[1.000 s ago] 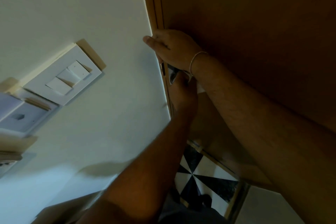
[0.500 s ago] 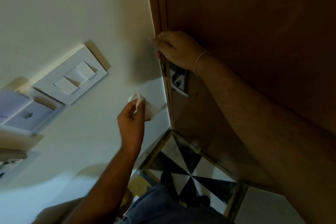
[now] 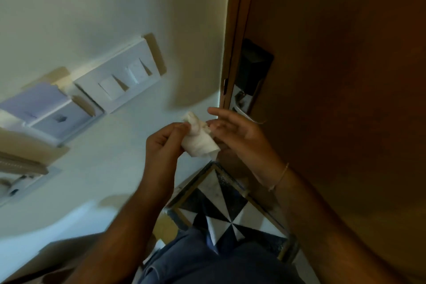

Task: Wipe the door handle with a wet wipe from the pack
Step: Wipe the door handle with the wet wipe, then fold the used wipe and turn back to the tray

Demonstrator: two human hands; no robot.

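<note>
- Head view: my left hand [image 3: 164,143] pinches the crumpled wet wipe [image 3: 200,138]; my right hand [image 3: 232,131] is spread open, fingers touching the wipe's far end.
- Both hands are near the door handle [image 3: 244,108], which sits just beyond them on the brown door [image 3: 334,76].
- Switch plate [image 3: 119,78] on the wall, left.

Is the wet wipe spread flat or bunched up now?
Bunched up. The wet wipe is a crumpled wad pinched by the left hand, with the right hand open beside it.
</note>
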